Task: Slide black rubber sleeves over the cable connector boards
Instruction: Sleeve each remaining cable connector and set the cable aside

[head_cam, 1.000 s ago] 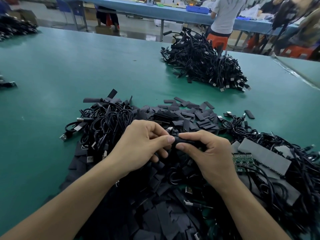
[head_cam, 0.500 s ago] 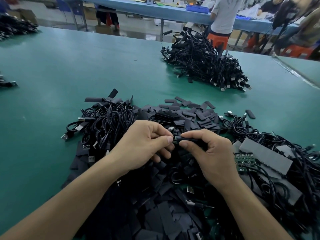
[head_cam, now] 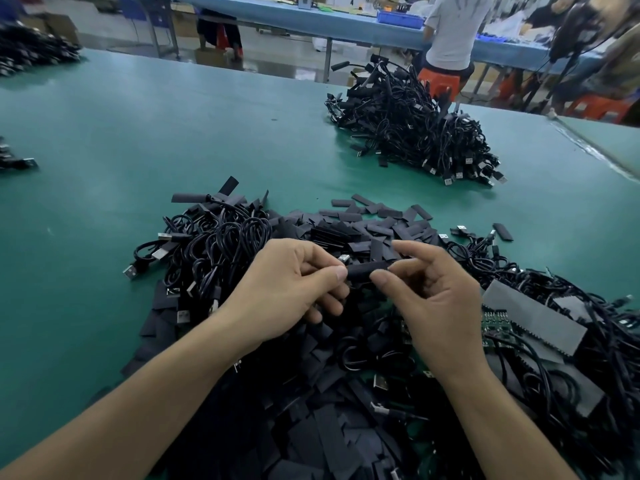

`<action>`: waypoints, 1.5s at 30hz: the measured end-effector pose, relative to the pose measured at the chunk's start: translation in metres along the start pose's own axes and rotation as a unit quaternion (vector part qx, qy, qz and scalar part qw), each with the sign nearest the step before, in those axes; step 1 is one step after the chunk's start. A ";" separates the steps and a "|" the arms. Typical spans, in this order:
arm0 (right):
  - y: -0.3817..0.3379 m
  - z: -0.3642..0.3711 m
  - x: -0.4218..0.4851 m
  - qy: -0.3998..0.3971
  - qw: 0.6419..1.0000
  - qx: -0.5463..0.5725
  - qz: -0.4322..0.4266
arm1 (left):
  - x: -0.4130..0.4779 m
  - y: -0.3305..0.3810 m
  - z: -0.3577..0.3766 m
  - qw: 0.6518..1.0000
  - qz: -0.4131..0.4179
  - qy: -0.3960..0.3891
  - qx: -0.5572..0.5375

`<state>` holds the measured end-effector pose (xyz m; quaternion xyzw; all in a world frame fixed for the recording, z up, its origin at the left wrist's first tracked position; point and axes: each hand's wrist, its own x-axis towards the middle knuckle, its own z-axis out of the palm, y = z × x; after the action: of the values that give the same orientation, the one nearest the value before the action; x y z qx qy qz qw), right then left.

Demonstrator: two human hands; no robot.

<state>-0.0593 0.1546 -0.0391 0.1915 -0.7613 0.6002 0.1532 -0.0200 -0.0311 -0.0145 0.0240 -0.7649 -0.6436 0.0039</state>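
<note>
We count 2 hands, left hand [head_cam: 287, 289] and right hand [head_cam: 436, 299], both holding 1 black sleeve [head_cam: 367, 270]. Cable heaps: 4 – near heap [head_cam: 214, 244], far heap [head_cam: 415, 133], upper-left heap [head_cam: 31, 50], mid-left heap [head_cam: 14, 161]. Loose sleeves [head_cam: 374, 220]: too many to count. Green circuit board [head_cam: 493, 323]: we see 1.

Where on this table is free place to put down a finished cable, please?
Bare green table lies left of the near cable heap, and in a wide strip between the loose sleeves and the far cable pile. It is crowded under the left hand and right hand, which pinch one sleeve.
</note>
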 end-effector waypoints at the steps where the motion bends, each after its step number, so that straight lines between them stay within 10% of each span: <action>1: 0.001 -0.001 0.001 0.013 1.000 0.010 0.007 | 0.000 0.000 0.000 1.000 -0.001 0.001 0.001; 29: -0.012 0.000 -0.001 -0.010 0.999 0.035 0.039 | -0.001 0.000 0.002 0.996 0.021 0.045 -0.073; 38: -0.030 -0.017 0.017 0.018 0.993 0.109 0.050 | -0.004 0.013 -0.020 0.923 0.215 0.036 0.316; 45: -0.041 -0.042 0.027 -0.028 0.994 -0.057 0.089 | 0.002 0.026 -0.033 0.969 0.174 0.172 0.021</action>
<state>-0.0633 0.1847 0.0177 0.1311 -0.8124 0.5612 0.0883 -0.0219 -0.0598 0.0165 0.0008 -0.7589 -0.6028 0.2464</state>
